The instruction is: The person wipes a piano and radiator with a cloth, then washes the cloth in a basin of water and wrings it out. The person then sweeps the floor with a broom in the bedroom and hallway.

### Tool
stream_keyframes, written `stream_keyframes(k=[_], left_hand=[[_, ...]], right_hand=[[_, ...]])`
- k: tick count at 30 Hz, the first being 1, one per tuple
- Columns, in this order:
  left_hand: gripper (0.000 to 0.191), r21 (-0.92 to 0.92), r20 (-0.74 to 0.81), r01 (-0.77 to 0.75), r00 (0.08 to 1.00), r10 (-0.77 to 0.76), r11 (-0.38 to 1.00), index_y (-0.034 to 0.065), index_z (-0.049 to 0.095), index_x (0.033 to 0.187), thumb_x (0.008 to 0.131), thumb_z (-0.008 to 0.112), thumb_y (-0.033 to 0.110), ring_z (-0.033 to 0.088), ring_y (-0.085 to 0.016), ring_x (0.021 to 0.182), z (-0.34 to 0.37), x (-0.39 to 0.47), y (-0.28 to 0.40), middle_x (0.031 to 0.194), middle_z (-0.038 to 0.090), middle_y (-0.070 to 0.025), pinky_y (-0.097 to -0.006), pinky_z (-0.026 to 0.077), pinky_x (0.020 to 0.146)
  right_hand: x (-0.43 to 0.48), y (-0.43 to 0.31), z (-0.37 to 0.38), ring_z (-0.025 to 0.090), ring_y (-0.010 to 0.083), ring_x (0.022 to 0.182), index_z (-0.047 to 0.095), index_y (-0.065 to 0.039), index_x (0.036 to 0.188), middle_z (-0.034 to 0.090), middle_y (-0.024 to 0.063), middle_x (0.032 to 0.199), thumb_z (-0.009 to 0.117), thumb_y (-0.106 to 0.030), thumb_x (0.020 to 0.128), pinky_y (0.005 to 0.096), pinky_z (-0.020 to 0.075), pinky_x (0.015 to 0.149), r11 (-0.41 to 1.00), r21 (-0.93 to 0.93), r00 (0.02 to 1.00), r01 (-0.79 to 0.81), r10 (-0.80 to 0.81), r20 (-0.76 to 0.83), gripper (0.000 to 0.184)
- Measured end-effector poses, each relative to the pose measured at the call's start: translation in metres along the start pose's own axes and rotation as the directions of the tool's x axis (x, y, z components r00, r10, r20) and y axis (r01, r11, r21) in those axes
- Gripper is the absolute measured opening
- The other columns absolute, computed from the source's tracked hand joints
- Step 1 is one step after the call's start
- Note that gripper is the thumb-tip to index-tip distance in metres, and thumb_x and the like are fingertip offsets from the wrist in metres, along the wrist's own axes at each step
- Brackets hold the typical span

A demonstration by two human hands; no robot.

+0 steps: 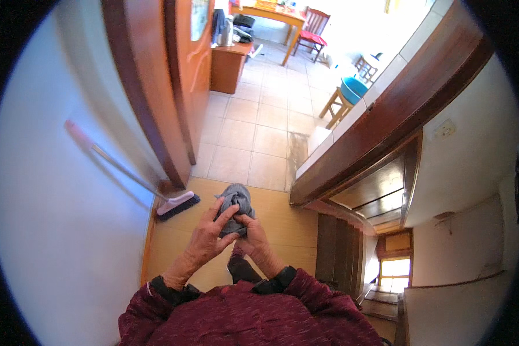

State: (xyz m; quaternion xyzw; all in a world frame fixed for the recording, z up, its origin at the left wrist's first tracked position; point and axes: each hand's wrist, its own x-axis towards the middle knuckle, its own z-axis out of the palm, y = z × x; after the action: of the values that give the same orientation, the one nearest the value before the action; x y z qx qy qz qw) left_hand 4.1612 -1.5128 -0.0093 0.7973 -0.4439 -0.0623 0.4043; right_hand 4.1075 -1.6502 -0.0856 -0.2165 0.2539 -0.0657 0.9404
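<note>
A bunched grey cloth (234, 200) is held in front of my body, above the wood-look floor (281, 225). My left hand (207, 227) grips its left side, with the fingers spread over the folds. On the other side, my right hand (254, 233) has its thumb and fingers on the cloth's lower right edge. Folds hide some of the fingertips. Below my hands, part of a dark trouser leg (244, 270) shows.
A broom (177, 205) leans against the white wall at left. Ahead, a doorway with a brown door (190, 73) opens onto a tiled floor (251, 129). Beyond stand a table (268, 14), a chair (313, 32) and a blue basin (354, 88) on a stool. Dark stairs (335, 246) descend at right.
</note>
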Motion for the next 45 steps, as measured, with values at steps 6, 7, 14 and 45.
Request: stream_keyframes(k=[6,7,14,45], left_hand=[[0.065,-0.137,0.045,-0.151,0.986,0.159,0.979,0.0151,0.046,0.128,0.069,0.073,0.013,0.040,-0.042,0.119,0.037,0.144,-0.011,0.137,0.030,-0.0251,-0.0422,0.038,0.098],[0.065,-0.141,0.046,-0.175,0.982,0.183,0.974,0.0150,0.046,0.128,0.069,0.073,0.013,0.040,-0.042,0.119,0.045,0.163,-0.013,0.137,0.030,-0.0250,-0.0421,0.038,0.098],[0.062,-0.113,0.116,-0.267,0.953,0.280,0.957,0.0161,0.048,0.126,0.069,0.071,0.011,0.043,-0.041,0.114,0.081,0.283,-0.048,0.135,0.033,-0.0237,-0.0416,0.041,0.093],[0.036,-0.278,0.271,-0.438,0.818,0.507,0.855,0.0055,0.057,0.113,0.077,0.058,0.003,0.049,-0.037,0.100,0.190,0.850,-0.125,0.110,0.053,-0.0193,-0.0420,0.042,0.088]], right_hand=[[0.068,-0.124,0.006,0.062,0.0201,0.086,0.056,-0.001,0.104,0.061,0.0087,0.097,0.057,0.000,0.080,0.0314,0.0530,0.075,0.966,-0.078,0.967,0.247,-0.251,-0.041,0.025],[0.076,-0.137,0.006,0.062,0.0201,0.086,0.056,-0.001,0.105,0.061,0.0087,0.098,0.057,0.000,0.080,0.0314,0.0529,0.075,0.967,-0.072,0.966,0.245,-0.249,-0.067,0.025],[0.141,-0.204,-0.004,0.058,0.0211,0.097,0.053,-0.002,0.111,0.059,0.0074,0.106,0.051,0.002,0.083,0.0340,0.0494,0.084,0.951,-0.022,0.930,0.310,-0.308,-0.199,0.028],[0.495,-0.580,0.010,0.056,0.0185,0.099,0.046,-0.005,0.120,0.057,0.0060,0.109,0.056,-0.014,0.081,0.0319,0.0435,0.091,0.788,0.245,0.825,0.565,-0.549,-0.137,0.041]])
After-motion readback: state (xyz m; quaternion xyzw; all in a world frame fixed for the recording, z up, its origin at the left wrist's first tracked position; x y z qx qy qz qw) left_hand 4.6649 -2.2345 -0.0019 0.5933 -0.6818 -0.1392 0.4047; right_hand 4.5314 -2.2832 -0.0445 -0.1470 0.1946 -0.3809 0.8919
